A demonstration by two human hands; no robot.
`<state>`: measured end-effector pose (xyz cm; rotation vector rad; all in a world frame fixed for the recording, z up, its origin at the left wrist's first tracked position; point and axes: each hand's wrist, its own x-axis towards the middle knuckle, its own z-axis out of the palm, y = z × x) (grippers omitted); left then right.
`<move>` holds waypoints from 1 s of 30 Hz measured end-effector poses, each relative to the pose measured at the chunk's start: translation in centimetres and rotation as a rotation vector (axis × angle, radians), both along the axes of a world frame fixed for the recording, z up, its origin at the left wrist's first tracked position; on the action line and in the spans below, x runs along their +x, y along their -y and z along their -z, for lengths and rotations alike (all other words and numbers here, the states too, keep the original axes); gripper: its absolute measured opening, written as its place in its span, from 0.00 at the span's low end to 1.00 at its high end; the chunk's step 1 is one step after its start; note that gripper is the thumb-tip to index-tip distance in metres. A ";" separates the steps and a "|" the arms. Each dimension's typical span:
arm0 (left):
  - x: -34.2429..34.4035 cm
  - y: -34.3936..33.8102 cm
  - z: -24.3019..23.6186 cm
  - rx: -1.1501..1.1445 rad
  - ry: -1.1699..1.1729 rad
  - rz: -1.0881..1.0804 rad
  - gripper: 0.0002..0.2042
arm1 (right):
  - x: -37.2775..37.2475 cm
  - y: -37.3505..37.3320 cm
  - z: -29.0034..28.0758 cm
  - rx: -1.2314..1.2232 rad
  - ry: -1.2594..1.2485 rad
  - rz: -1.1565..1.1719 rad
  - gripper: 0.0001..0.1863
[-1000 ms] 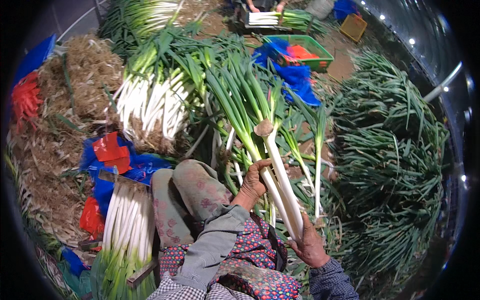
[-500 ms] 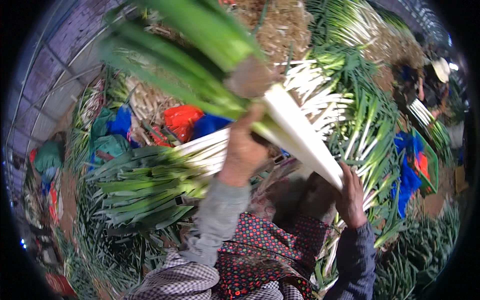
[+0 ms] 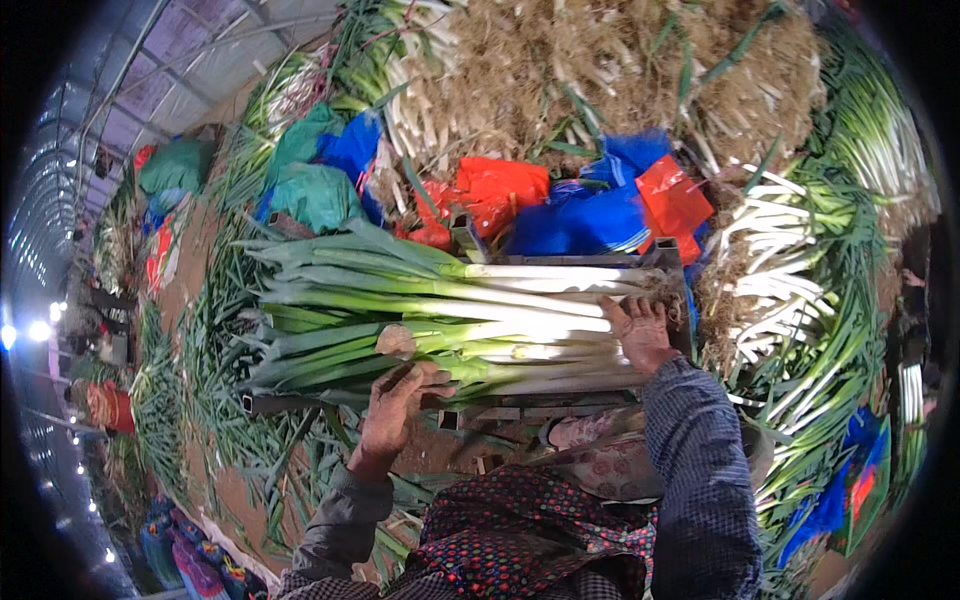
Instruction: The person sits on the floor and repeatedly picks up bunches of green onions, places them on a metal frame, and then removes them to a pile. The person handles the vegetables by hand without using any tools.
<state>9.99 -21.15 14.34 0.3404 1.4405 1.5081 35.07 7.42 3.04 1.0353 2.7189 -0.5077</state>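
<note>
A thick bundle of long green onions (image 3: 540, 330) lies crosswise in a low metal rack (image 3: 560, 411), leaves to the left, white stalks to the right. My right hand (image 3: 643, 335) rests with spread fingers on the white ends. At the near side of the leaves, my left hand (image 3: 393, 415) has its fingers curled. A small rounded brownish piece (image 3: 395, 342) stands at its fingertips, over the leaves; its kind is unclear, and the fingers partly hide how it is held.
Red plastic bags (image 3: 503, 181) and blue plastic bags (image 3: 580, 222) lie just beyond the rack. Behind them is a large heap of rooted green onions (image 3: 600, 75). More onions (image 3: 785, 270) are piled at the right. Loose leaves (image 3: 230, 440) litter the ground at left, near green sacks (image 3: 318, 197).
Half a second ago both my hands held green onions aloft over the bundle. Now those stalks are down among the others, my hands are lower and farther apart, and the view has swung.
</note>
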 end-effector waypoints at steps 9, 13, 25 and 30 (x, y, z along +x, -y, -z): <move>-5.1 -3.8 0.0 -0.337 -1.774 0.152 0.26 | 1.1 -0.3 1.8 0.290 -0.174 -0.111 0.36; -4.9 -3.3 0.4 -0.243 -1.912 0.402 0.24 | 1.5 -0.2 0.5 0.119 -0.083 0.025 0.36; -3.4 -4.6 4.2 -0.280 -2.060 0.324 0.14 | 0.1 2.5 -1.4 0.212 -0.382 -0.005 0.28; -3.9 -3.4 4.7 -0.278 -1.995 0.353 0.10 | -0.7 1.9 0.4 0.252 -0.424 -0.014 0.19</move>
